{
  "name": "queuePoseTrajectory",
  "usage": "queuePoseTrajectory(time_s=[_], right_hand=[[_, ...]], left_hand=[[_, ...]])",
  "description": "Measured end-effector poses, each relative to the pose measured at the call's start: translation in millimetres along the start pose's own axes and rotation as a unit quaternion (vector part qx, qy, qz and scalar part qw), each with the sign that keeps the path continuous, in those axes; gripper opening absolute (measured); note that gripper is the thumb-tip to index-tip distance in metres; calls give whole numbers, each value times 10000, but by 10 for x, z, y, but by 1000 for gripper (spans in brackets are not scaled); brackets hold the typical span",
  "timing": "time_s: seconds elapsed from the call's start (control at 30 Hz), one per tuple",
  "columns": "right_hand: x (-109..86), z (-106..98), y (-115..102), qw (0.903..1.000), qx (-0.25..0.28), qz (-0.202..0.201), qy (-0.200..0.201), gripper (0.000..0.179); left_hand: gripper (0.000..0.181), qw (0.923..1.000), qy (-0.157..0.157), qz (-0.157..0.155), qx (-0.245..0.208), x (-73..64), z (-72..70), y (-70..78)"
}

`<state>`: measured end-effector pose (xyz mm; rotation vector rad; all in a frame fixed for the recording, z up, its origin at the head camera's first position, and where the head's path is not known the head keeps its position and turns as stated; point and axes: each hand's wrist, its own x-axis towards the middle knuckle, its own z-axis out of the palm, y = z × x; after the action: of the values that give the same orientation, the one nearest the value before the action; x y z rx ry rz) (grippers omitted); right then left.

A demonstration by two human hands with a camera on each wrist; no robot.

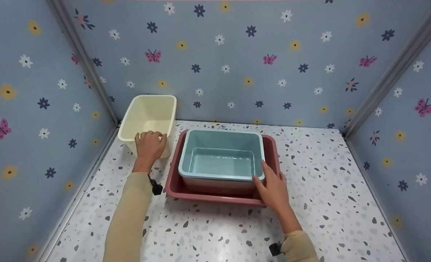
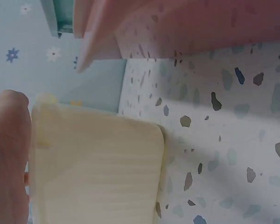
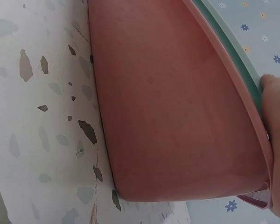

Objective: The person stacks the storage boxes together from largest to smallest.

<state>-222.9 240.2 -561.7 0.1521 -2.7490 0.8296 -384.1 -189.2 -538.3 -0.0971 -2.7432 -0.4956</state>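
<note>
A cream plastic bin (image 1: 146, 118) stands at the back left. My left hand (image 1: 150, 145) grips its near rim, fingers curled over the edge; the left wrist view shows that hand beside the bin's ribbed outer wall (image 2: 98, 163). A teal rectangular bin (image 1: 221, 162) sits inside a larger dusty-red tub (image 1: 215, 199) in the middle. Under the teal rim shows a pinkish wall (image 1: 219, 185). My right hand (image 1: 275, 187) holds the teal bin's near right corner, thumb on the front edge and fingers along the right side. In the right wrist view the tub's wall (image 3: 172, 107) fills the middle.
A white speckled tabletop (image 1: 324, 189) lies under the bins. Blue flower-patterned panels (image 1: 237, 54) enclose it at the back, left and right, with grey metal posts (image 1: 383, 69) at the corners. The cream bin stands close to the back left corner.
</note>
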Motion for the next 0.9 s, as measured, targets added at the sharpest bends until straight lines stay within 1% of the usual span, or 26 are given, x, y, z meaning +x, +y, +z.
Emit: queuePoseTrajectory(time_s=[0.07, 0.13, 0.17, 0.2, 0.27, 0.37, 0.43, 0.57, 0.73, 0.9], right_hand=[[-11, 17, -2, 10000, -17, -14, 7, 66], [-16, 23, -3, 10000, 5, -27, 26, 65], [-16, 22, -4, 10000, 8, -41, 42, 65], [-14, 19, -8, 10000, -2, -39, 47, 65], [-10, 17, -13, 10000, 38, -24, 61, 65], [-6, 15, -10, 9999, 80, -35, 118, 65], [-8, 17, -6, 9999, 78, -42, 141, 65], [-15, 28, -8, 9999, -51, -52, 98, 69], [-7, 25, -18, 9999, -10, -65, 97, 67], [2, 2, -1, 9999, -53, 1, 94, 65]], left_hand=[[54, 9994, -314, -25, 131, 11, 33, -34], [59, 9987, -462, 17, 223, 26, 71, -60], [60, 9985, -457, 75, 276, 32, 85, -66], [62, 9985, -422, 124, 316, 39, 99, -74], [62, 9986, -219, 276, 397, 46, 125, -92], [62, 9982, 69, 449, 392, 48, 157, -114], [63, 9978, 148, 512, 398, 36, 176, -127], [63, 9983, 91, 415, 408, -15, 178, -139], [62, 9989, 84, 301, 358, -86, 115, -101], [62, 9986, 155, 366, 339, -191, 57, -45]])
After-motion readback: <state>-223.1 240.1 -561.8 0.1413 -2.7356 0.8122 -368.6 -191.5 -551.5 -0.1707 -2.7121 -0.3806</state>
